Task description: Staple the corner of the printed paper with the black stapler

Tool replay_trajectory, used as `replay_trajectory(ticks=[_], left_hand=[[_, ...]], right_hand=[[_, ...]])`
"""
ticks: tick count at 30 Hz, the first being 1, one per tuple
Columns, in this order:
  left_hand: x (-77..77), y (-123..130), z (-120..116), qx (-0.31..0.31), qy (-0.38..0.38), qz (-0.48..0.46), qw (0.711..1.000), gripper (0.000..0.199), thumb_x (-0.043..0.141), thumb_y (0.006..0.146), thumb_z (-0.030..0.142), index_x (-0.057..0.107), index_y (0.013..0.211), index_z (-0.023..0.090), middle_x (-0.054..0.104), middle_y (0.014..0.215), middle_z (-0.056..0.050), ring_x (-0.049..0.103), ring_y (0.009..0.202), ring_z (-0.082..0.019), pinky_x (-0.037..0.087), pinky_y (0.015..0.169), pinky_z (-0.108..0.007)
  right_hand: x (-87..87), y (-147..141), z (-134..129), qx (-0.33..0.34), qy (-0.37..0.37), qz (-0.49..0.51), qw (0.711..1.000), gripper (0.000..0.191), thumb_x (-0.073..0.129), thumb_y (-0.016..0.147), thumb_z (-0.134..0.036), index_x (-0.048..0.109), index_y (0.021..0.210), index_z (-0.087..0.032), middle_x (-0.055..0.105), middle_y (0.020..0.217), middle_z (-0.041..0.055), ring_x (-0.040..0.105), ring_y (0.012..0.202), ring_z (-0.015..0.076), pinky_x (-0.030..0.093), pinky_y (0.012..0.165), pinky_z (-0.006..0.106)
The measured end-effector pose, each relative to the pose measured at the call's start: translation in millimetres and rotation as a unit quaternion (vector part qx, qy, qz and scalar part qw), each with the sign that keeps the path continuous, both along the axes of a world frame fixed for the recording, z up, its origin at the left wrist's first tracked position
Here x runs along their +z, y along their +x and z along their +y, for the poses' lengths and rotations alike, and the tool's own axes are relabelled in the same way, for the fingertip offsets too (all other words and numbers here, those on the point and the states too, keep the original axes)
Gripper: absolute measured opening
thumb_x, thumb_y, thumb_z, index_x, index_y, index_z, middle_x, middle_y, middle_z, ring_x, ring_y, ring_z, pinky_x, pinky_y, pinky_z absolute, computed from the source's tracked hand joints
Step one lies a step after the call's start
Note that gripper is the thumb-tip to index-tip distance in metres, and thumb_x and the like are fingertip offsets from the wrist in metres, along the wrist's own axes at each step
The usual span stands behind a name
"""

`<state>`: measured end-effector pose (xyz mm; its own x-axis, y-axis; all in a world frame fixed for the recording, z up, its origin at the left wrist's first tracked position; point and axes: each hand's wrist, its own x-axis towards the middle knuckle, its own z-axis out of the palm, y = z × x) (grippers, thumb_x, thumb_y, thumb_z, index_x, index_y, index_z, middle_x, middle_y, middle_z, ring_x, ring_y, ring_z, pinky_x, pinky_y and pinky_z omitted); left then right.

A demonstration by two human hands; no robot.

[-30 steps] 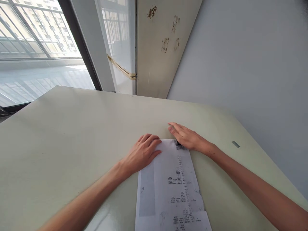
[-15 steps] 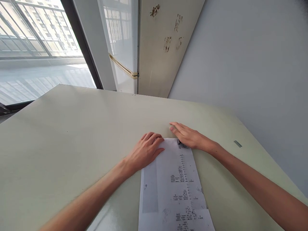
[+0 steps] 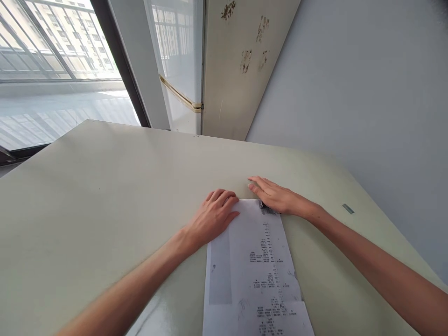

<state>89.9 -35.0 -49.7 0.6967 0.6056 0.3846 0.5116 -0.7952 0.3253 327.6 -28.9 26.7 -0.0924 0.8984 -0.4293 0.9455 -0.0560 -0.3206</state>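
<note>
A long white printed sheet of paper (image 3: 245, 270) lies on the pale table, with rows of small dark text and a grey band down its left side. My left hand (image 3: 219, 214) rests on its top left corner, fingers loosely bent and thumb apart. Over the top right corner lies my right hand (image 3: 275, 196), open, its fingers stretched to the left past the sheet's top edge. Partly covered by that palm is a dark patterned patch (image 3: 269, 210); whether it is print or a small object, I cannot tell.
The pale table (image 3: 140, 186) spreads around the sheet. A small grey strip (image 3: 348, 208) lies on its right side. Beyond the far edge stand a refrigerator (image 3: 241, 93) with brown marks and a grey wall (image 3: 350, 84). A glass door (image 3: 63, 70) is at the left.
The view has shifted slightly. Both hands keep their places on the sheet.
</note>
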Motion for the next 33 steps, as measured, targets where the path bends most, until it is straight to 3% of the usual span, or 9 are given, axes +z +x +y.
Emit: replay_trajectory(ticks=[14, 21, 33], left_hand=[[-3.2, -1.5, 0.1, -0.002, 0.0, -0.012, 1.0, 0.022, 0.057, 0.106, 0.028, 0.057, 0.127, 0.021, 0.066, 0.132, -0.01, 0.06, 0.119, -0.028, 0.051, 0.102, -0.048], [-2.7, -1.9, -0.6, -0.015, -0.003, -0.013, 1.0, 0.021, 0.056, 0.106, 0.029, 0.057, 0.126, 0.021, 0.067, 0.132, -0.009, 0.059, 0.121, -0.029, 0.051, 0.102, -0.049], [-0.2, -2.4, -1.8, -0.032, -0.017, -0.017, 0.999, 0.024, 0.056, 0.106, 0.03, 0.057, 0.129, 0.022, 0.068, 0.133, -0.009, 0.059, 0.123, -0.029, 0.051, 0.104, -0.048]], right_hand=[[-8.1, 0.7, 1.8, -0.002, 0.016, -0.005, 1.0, 0.072, 0.015, 0.104, -0.069, 0.036, 0.162, -0.033, 0.03, 0.174, -0.0036, 0.025, 0.162, 0.0289, 0.032, 0.127, 0.054], [-5.2, -1.5, 0.0, -0.006, 0.026, -0.007, 1.0, 0.069, 0.016, 0.104, -0.068, 0.041, 0.159, -0.033, 0.035, 0.172, -0.0031, 0.03, 0.16, 0.0294, 0.037, 0.125, 0.051], [-1.6, -3.9, -0.1, -0.002, 0.02, -0.012, 1.0, 0.073, 0.014, 0.104, -0.069, 0.039, 0.161, -0.032, 0.033, 0.173, -0.003, 0.031, 0.159, 0.0293, 0.033, 0.127, 0.049]])
